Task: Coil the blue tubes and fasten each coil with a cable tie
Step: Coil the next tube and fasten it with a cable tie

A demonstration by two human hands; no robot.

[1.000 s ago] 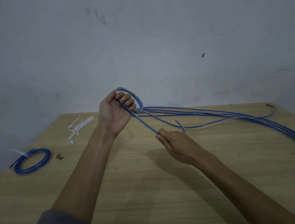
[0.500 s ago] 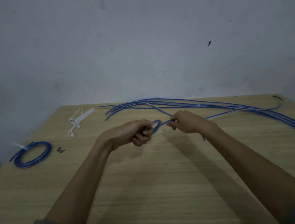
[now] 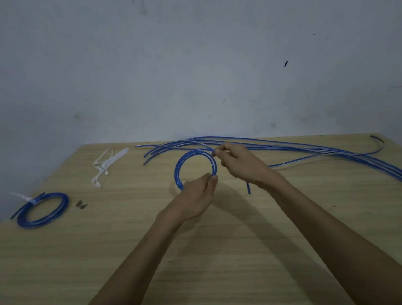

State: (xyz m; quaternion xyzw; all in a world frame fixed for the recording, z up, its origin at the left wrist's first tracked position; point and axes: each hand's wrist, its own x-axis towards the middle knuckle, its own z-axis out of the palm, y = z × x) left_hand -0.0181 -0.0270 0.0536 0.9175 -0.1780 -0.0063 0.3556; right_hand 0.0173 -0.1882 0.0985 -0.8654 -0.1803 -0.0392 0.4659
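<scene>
Head view, both hands (image 3: pixel 196 195) (image 3: pixel 240 164) pinching blue tube coil (image 3: pixel 183 163) above table (image 3: pixel 232 261)

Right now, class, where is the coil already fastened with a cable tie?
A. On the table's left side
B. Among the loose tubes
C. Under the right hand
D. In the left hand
A: the finished coil, with its white cable tie, lies on the table at the left, untouched by either hand.

Bare table (image 3: pixel 207 264) lies open near the person; loose blue tubes (image 3: pixel 320 150) crowd its far right.
</scene>
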